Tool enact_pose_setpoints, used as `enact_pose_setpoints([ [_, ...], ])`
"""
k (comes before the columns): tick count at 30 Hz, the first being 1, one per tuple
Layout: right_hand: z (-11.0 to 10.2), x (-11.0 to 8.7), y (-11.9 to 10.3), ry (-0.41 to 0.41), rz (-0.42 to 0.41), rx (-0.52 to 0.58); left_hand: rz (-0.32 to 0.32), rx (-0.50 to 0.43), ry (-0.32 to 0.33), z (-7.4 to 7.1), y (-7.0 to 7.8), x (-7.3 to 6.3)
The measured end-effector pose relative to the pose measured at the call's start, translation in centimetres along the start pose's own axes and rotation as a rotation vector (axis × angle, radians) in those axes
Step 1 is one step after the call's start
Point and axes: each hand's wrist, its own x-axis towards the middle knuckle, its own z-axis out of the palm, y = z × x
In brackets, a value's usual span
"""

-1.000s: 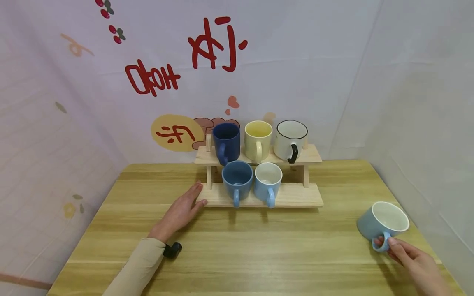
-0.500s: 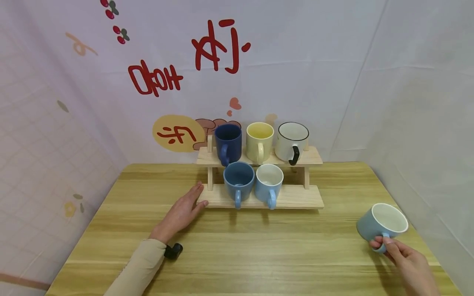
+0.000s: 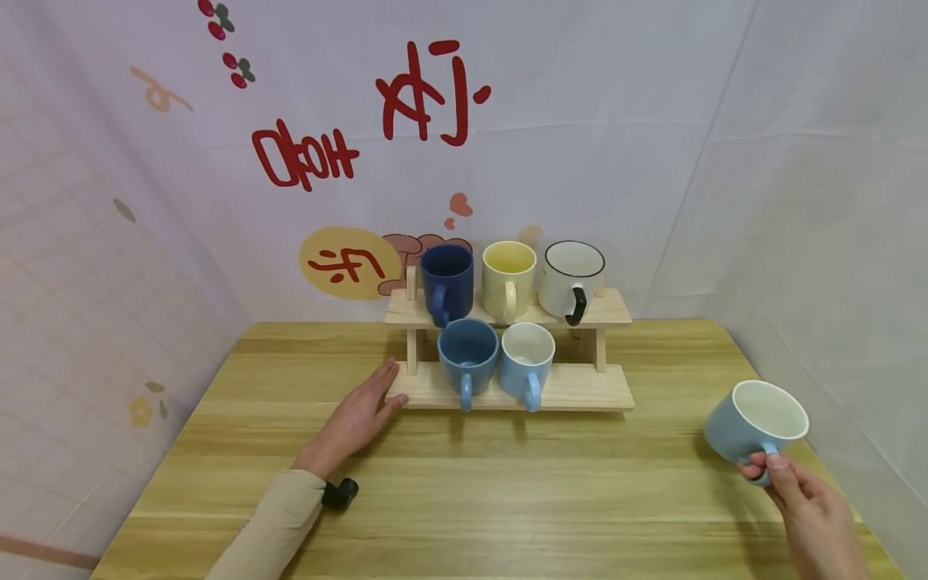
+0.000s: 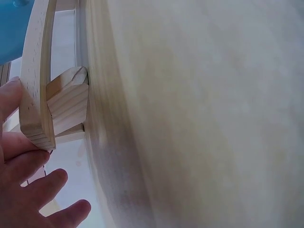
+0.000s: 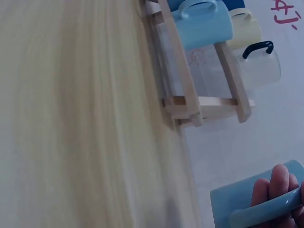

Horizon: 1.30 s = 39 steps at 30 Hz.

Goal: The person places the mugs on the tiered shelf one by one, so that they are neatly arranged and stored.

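A light blue mug [image 3: 741, 431] with a white inside is tilted above the table's right side in the head view. My right hand [image 3: 815, 507] pinches its handle with thumb and fingers; the right wrist view shows fingers [image 5: 279, 183] behind the handle. My left hand [image 3: 355, 415] rests against the left end of the two-tier wooden rack [image 3: 580, 387]. Its thumb [image 4: 10, 97] touches the lower shelf, and the other fingers are spread. On that shelf stand a medium blue mug [image 3: 464, 379] and another light blue mug [image 3: 518, 379], handles toward me.
The rack's upper shelf holds a dark blue mug [image 3: 455, 294], a yellow mug [image 3: 500, 294] and a white mug [image 3: 561, 290] with black rim and handle. White cloth [image 3: 616, 161] with red writing hangs behind the wooden table [image 3: 551, 499].
My right hand has tightened its hold on the handle and raised the light blue mug slightly, tilting it. My left hand has stayed at the rack's end.
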Motion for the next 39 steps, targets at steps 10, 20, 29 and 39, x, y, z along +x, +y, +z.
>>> enact_pose_setpoints([
  [10,2.2,0.9,-1.4,-0.078,-0.086,0.070,0.006,0.001,0.009,0.0,-0.1,0.0],
  [20,4.5,1.4,-2.3,-0.141,-0.093,0.096,0.037,0.003,0.035,0.0,0.0,-0.2],
  [29,6.8,2.0,-3.3,-0.173,-0.068,-0.007,0.019,-0.004,0.024,-0.1,0.1,-0.2],
  [39,9.0,2.7,-3.4,-0.175,-0.049,-0.056,0.025,-0.005,0.026,0.0,-0.1,-0.1],
])
